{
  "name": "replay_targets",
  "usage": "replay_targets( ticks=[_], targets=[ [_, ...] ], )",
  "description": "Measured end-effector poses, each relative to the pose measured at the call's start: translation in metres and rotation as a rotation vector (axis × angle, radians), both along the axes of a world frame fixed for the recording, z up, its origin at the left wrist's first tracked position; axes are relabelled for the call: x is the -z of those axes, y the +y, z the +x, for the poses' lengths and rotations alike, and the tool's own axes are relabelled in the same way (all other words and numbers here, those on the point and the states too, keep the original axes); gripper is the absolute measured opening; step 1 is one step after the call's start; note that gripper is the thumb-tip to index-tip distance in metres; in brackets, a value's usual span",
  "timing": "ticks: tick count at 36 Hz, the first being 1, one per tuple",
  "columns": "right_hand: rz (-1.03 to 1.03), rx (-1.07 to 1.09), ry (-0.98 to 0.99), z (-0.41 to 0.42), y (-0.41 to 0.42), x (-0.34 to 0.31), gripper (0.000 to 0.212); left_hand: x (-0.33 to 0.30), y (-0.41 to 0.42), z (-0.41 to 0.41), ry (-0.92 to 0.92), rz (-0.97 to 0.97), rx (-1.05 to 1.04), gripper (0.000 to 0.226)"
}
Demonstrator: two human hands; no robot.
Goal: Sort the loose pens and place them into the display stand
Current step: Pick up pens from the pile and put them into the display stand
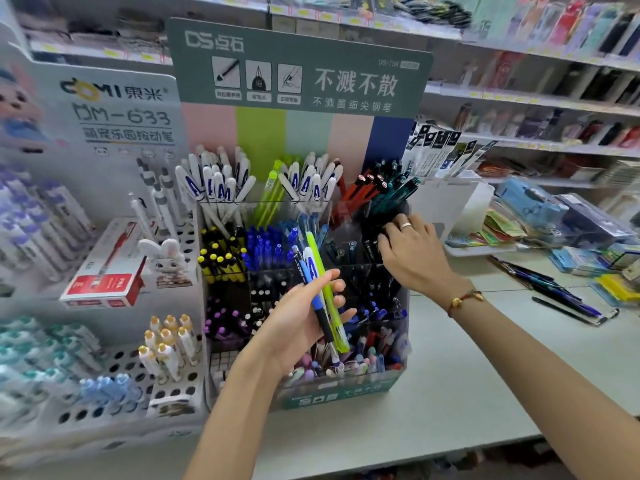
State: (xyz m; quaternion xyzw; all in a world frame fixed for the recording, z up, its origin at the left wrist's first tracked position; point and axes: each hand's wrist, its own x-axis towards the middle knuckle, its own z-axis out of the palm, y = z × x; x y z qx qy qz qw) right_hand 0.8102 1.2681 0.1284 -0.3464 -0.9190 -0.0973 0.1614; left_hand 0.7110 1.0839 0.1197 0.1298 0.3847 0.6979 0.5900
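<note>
**Three pens in the left hand, right hand deep in the stand**

Three or so loose pens [320, 299] lie bunched in the left hand [304, 323], which holds them in front of the display stand [398, 382]: a blue one with a black grip, a white one with a blue letter, and a lime-green one. The fingers curl round the bunch from the left and the thumb side backs them, so the pens are clasped, not pinched at a tip. Their long axis runs steeply up and slightly left, tops up near the blue pens [266, 247] in the second row, writing ends down over the front row.

The right hand [412, 251] is up at the stand's right side, fingers bent into the compartment of black pens [372, 237] just below the teal and red ones. Whether it grips a pen there or only pushes them aside I cannot tell; the fingertips are buried among the barrels.

The relation that matters: the bunch sits below and to the left of the right hand, well within its reach, with the tops pointing toward it. The right hand is therefore probably the one to draw a pen upward out of the bunch. More loose pens [568, 299] lie on the counter [485, 393] far right, nearer the right arm.
</note>
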Motion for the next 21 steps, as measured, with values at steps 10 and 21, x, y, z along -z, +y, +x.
replay_targets(
  ticks=[10,21],
  targets=[
    [-0.951,-0.208,0.415,0.001,-0.100,-0.023,0.044,-0.010,-0.014,0.000,0.133,0.228,-0.371,0.025],
    [-0.843,-0.371,0.711,-0.023,-0.109,-0.041,0.013,-0.018,-0.031,-0.027,-0.027,0.297,-0.492,0.030]
  ],
)
